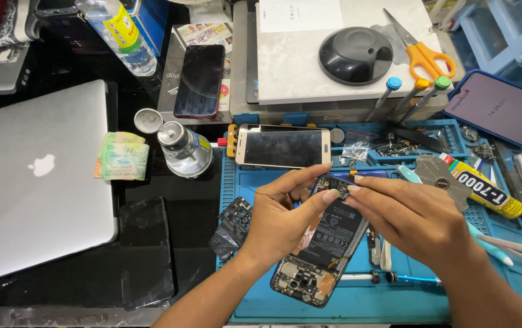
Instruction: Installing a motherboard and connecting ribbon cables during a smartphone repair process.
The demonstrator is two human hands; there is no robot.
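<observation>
Both hands meet at the centre of the frame over an opened phone with its back cover off, battery and circuit boards exposed. The left hand comes up from the lower edge, forearm angled to the upper right, wrist bent; its grip is narrow, thumb and forefinger pinched at the phone's upper end, the remaining fingers curled under the body. The right hand enters from the lower right, palm down, fingers extended to the left; its fingertips press against the same upper end, touching the left fingertips. Whether a small part is held between them cannot be made out, possibly only the phone's edge.

The phone lies tilted, lower end toward the bottom centre, over a blue repair mat on the worktop. Just left of the left wrist lies a dark loose component. Above the hands, a second phone lies screen up in a clamp. A glue tube lies to the right, a closed laptop at the left, and orange-handled scissors at the upper right.
</observation>
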